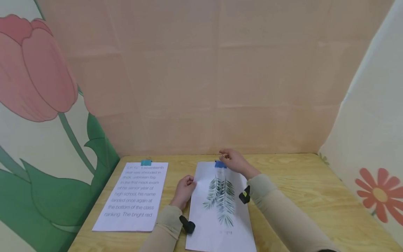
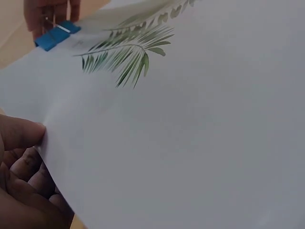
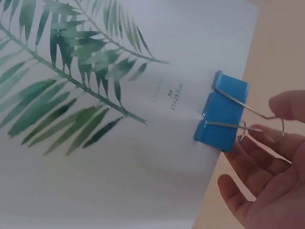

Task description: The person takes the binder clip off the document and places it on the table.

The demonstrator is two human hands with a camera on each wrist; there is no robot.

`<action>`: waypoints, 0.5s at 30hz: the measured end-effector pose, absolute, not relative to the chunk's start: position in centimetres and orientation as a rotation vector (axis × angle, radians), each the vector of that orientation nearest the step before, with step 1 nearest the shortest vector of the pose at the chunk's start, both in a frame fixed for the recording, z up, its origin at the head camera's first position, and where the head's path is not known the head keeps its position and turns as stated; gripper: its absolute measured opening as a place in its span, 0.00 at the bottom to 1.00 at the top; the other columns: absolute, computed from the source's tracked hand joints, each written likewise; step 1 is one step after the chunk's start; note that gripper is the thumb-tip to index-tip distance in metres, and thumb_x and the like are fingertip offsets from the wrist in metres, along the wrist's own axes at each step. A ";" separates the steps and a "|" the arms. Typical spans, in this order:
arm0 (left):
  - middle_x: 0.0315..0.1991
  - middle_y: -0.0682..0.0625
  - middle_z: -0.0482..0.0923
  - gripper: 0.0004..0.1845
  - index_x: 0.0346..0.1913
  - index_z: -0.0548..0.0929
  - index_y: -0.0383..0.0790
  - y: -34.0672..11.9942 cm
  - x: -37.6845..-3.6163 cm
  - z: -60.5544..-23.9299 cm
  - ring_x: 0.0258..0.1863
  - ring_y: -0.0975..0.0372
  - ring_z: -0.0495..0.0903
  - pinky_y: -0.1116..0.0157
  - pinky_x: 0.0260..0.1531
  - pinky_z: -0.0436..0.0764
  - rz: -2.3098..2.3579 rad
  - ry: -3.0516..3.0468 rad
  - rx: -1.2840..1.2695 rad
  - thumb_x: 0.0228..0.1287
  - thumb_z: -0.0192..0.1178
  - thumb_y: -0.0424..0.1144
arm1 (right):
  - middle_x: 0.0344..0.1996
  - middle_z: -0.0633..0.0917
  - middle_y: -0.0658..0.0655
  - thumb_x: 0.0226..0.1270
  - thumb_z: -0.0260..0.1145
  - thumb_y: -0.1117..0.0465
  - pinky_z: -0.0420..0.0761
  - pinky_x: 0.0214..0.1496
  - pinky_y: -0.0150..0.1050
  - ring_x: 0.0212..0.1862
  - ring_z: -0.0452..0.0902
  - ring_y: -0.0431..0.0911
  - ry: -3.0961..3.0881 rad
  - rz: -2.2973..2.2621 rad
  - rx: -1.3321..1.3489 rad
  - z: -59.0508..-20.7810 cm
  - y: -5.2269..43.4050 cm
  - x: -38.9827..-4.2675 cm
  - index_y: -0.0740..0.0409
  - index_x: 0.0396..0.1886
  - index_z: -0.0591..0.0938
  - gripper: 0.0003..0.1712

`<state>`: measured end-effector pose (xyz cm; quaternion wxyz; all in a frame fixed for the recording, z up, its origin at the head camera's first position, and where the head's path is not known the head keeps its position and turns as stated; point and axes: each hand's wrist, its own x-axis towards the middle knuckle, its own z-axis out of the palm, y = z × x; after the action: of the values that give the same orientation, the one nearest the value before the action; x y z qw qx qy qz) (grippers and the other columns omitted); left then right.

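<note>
A stack of white paper [image 1: 201,224] with a green palm-leaf print stands in front of me. My left hand [image 1: 183,191] pinches its left edge, thumb [image 2: 24,133] on top and the other fingers curled underneath. At the far edge of the stack sits a blue binder clip [image 3: 221,112], its jaws over the paper. The right hand [image 1: 237,163] holds the clip's wire handles [image 3: 248,107] between thumb and fingers. Small print on the sheet near the clip reads A4, 21x29.7cm.
To the left lies a second white stack [image 1: 132,199] printed with large text, a teal binder clip [image 1: 146,162] on its far edge. Both are on a wood-grain table [image 1: 292,185]. A peach backdrop [image 1: 217,77] closes off the back; flower-patterned panels [image 1: 362,140] stand on both sides.
</note>
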<state>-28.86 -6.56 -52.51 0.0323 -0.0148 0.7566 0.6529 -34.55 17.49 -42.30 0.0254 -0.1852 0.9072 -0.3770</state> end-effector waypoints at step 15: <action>0.31 0.49 0.75 0.03 0.41 0.77 0.35 -6.7 -28.5 -52.7 0.30 0.59 0.73 0.65 0.32 0.73 2.039 2.268 -0.060 0.76 0.55 0.30 | 0.68 0.74 0.70 0.76 0.65 0.58 0.67 0.71 0.60 0.69 0.70 0.63 2.505 -1.363 -0.548 -42.0 19.9 -35.7 0.71 0.75 0.66 0.36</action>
<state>-28.50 -6.71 -52.66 0.0456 -0.0197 0.7427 0.6678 -35.69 19.92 -41.99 0.1185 -0.1873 0.8566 -0.4659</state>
